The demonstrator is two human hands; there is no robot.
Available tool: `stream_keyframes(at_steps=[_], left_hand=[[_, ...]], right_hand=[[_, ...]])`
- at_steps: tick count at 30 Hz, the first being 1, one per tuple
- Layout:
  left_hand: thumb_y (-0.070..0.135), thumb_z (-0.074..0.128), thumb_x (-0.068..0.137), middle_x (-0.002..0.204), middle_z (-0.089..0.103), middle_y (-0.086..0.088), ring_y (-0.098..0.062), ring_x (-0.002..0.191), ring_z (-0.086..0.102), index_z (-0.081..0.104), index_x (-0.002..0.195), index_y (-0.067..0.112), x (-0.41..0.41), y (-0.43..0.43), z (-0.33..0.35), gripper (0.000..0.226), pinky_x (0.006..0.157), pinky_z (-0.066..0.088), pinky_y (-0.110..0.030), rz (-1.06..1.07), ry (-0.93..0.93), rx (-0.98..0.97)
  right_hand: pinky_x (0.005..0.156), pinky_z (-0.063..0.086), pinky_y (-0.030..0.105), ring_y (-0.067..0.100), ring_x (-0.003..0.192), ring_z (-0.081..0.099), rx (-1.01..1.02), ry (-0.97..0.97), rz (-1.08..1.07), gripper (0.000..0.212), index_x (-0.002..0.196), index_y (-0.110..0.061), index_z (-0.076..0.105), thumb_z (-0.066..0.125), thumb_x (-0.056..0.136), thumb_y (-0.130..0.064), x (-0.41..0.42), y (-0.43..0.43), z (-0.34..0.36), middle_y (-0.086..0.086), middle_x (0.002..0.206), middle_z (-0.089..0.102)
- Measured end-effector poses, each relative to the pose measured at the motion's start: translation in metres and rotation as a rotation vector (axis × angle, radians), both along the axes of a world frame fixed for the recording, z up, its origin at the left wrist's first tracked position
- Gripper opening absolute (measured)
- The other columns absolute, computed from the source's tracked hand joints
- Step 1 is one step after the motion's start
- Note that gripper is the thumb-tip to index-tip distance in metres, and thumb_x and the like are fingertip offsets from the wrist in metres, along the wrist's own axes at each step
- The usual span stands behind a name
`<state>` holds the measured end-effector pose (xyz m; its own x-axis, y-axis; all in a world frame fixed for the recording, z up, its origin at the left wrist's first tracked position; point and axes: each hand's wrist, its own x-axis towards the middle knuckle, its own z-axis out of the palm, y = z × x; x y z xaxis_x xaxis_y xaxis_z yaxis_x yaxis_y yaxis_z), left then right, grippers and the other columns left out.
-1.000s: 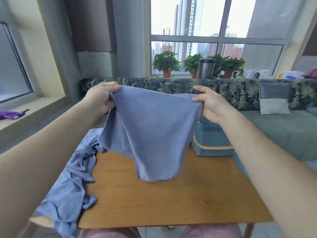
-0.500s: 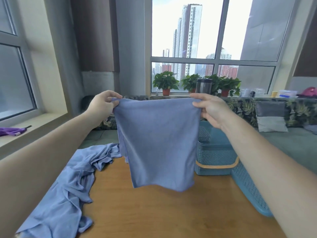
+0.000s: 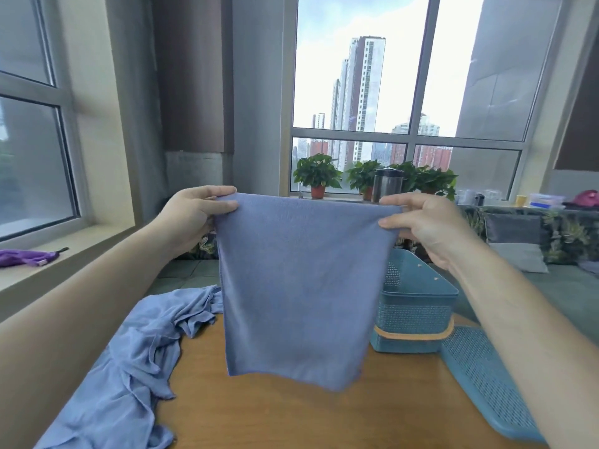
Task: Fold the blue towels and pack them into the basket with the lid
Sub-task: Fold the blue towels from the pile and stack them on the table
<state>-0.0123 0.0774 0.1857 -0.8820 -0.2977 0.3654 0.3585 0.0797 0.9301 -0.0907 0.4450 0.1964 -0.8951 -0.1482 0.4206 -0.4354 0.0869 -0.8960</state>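
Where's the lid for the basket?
In the head view the lid lies on the table at the right, close beside the basket and nearer the person.

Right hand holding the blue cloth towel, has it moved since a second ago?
Yes, upward: the right hand overlapped the rim of the teal perforated plastic basket, now it sits above it.

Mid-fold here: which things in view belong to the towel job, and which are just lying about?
Job: blue towel pinched at its top corners by left hand and right hand; heap of blue towels on the table; open basket; lid lying beside it.
Lying about: purple cloth; potted plants; steel flask; sofa cushion.
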Motion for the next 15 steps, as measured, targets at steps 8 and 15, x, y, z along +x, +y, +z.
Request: stream_keyframes(at_steps=[8, 15], left_hand=[[0.027, 0.075, 0.088, 0.079, 0.064, 0.0, -0.015, 0.062, 0.054, 0.069, 0.09, 0.019, -0.046, -0.005, -0.032, 0.01, 0.059, 0.044, -0.028, 0.44, -0.158, -0.69], [0.024, 0.071, 0.091, 0.087, 0.068, -0.005, -0.025, 0.064, 0.065, 0.065, 0.088, 0.018, -0.08, -0.023, -0.03, 0.008, 0.058, 0.049, -0.031, 0.491, -0.128, -0.656]], right_hand=[[0.069, 0.051, 0.031, 0.021, 0.081, 0.064, 0.562, 0.07, -0.213, 0.011, 0.08, -0.026, 0.073, 0.078, 0.085, -0.017, -0.045, -0.015, -0.027, -0.001, 0.087, 0.07], [0.056, 0.048, 0.024, 0.016, 0.065, 0.066, 0.461, 0.138, -0.221, 0.007, 0.09, -0.022, 0.067, 0.065, 0.094, -0.018, -0.071, -0.032, -0.036, -0.003, 0.091, 0.067]])
